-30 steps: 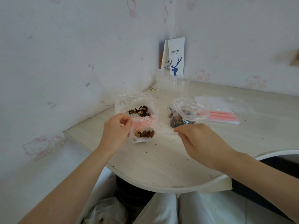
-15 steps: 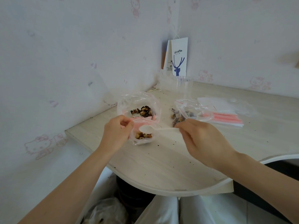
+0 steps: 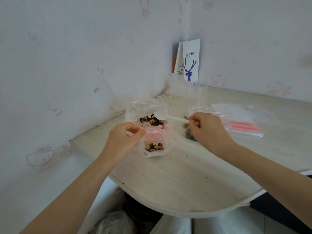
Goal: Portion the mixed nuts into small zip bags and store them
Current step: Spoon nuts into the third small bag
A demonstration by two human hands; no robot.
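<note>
A small zip bag (image 3: 154, 147) with a pink strip stands on the table and holds some mixed nuts. My left hand (image 3: 125, 141) pinches its top edge on the left side. Behind it sits a larger clear bag (image 3: 146, 108) with more mixed nuts (image 3: 152, 120) inside. My right hand (image 3: 207, 130) pinches the handle of a white plastic spoon (image 3: 162, 115), whose bowl hovers over the larger bag's nuts. Another small bag of nuts (image 3: 190, 135) lies partly hidden under my right hand.
A stack of unused zip bags with pink strips (image 3: 243, 126) lies to the right. Clear plastic cups (image 3: 197, 94) and a white coffee paper bag (image 3: 190, 60) stand in the wall corner. The table (image 3: 177, 183) has a curved front edge and scattered crumbs.
My right hand has carried the spoon from over the small bag up and back to the larger bag. My left hand keeps its hold on the small bag.
</note>
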